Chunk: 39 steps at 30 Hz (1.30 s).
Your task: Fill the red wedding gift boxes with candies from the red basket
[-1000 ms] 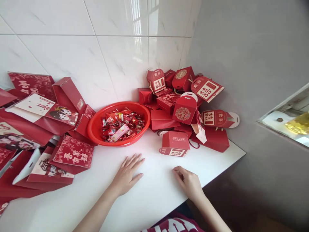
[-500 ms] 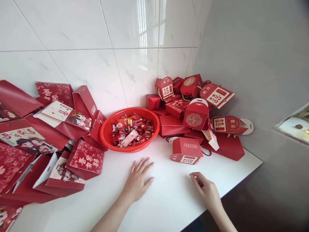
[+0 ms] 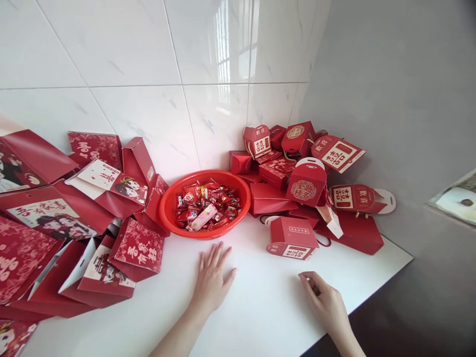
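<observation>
Palm down on the white tabletop (image 3: 256, 297), my left hand (image 3: 211, 280) lies flat with its fingers spread, holding nothing. Just beyond its fingertips stands a red plastic basket (image 3: 241, 218) with many wrapped candies (image 3: 193, 196) inside, a pink-and-white packet (image 3: 203, 217) on top. My right hand (image 3: 323, 300) rests on the table to the right, its fingers curled in and closed; nothing shows in them. Nearest to it is a red gift box (image 3: 292, 233) lying on its side, a short gap beyond the fingertips.
Red gift boxes (image 3: 273, 198) are heaped at the back right against the grey wall (image 3: 390, 99). A larger spread of red boxes and bags (image 3: 137, 250) covers the left side. White wall tiles (image 3: 134, 49) rise behind; the table's edge runs diagonally at the right.
The view has shifted slightly, so everything sits a little lower and further right. Both hands keep the same pose on the table.
</observation>
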Each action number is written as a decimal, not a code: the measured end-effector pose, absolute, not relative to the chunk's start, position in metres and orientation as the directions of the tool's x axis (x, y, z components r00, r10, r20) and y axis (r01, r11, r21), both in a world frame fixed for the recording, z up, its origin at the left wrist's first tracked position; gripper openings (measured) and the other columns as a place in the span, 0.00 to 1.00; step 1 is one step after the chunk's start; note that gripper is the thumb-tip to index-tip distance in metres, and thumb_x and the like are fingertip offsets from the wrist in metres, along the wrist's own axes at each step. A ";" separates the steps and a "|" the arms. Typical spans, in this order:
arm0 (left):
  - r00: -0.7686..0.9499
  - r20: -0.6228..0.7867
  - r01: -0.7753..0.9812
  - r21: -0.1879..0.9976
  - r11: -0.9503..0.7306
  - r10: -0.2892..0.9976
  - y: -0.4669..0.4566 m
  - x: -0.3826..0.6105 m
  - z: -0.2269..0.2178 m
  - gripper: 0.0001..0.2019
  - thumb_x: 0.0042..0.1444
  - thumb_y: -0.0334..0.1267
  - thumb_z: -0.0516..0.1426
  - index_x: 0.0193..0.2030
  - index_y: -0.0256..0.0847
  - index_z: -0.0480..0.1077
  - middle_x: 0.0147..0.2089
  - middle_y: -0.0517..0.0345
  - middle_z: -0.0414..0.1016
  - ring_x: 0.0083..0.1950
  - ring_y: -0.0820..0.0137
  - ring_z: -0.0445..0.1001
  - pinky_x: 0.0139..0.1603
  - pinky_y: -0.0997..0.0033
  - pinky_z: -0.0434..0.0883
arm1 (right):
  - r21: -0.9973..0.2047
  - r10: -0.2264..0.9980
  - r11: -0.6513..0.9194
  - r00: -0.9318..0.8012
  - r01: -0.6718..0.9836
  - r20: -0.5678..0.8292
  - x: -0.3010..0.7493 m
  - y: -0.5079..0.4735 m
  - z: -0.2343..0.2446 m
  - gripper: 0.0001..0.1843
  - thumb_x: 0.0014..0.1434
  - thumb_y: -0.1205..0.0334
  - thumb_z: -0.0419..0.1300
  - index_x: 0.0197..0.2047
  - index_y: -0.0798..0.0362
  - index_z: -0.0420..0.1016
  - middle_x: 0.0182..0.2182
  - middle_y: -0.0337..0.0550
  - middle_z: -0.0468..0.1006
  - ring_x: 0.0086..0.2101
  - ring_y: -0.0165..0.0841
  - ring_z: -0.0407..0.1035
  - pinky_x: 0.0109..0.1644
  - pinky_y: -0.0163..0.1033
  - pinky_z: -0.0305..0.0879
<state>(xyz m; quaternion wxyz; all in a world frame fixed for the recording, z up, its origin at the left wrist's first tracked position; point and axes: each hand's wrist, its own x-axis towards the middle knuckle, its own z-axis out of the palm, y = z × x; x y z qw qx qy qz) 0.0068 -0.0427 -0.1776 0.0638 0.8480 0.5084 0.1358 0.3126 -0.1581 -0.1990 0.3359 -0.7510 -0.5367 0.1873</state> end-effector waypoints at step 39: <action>0.222 0.587 0.598 0.548 -0.585 0.778 -0.096 0.011 -0.086 0.17 0.63 0.39 0.52 0.58 0.46 0.68 0.66 0.50 0.60 0.67 0.55 0.59 0.67 0.49 0.59 | -0.392 0.526 0.839 -0.747 0.377 0.407 0.237 -0.084 -0.064 0.13 0.70 0.56 0.51 0.47 0.49 0.75 0.36 0.42 0.75 0.36 0.32 0.69 0.42 0.38 0.62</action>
